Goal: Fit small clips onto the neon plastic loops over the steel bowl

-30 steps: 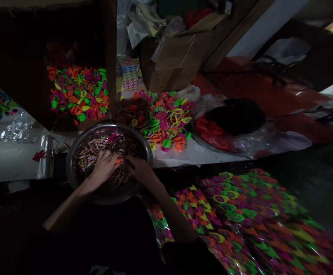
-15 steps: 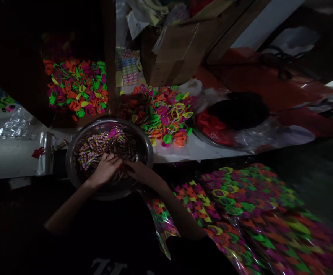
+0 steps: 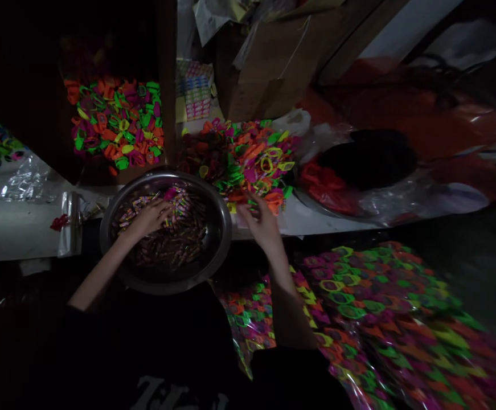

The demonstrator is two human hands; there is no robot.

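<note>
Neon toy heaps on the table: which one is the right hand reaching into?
The middle heap, just right of the metal bowl; the right hand touches its near edge. The heap in the box lies behind the bowl.

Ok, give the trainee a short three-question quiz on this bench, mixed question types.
1. True or false: the left hand is inside the metal bowl, on the small wrapped pieces.
2. Which does the right hand reach? A) the cardboard box B) the heap of neon plastic pieces just right of the bowl C) the red bag
3. Fill in: the packed sheets of neon pieces lie to the person's ____ side, below the table edge.

Key: 1 true; 2 B; 3 right.
</note>
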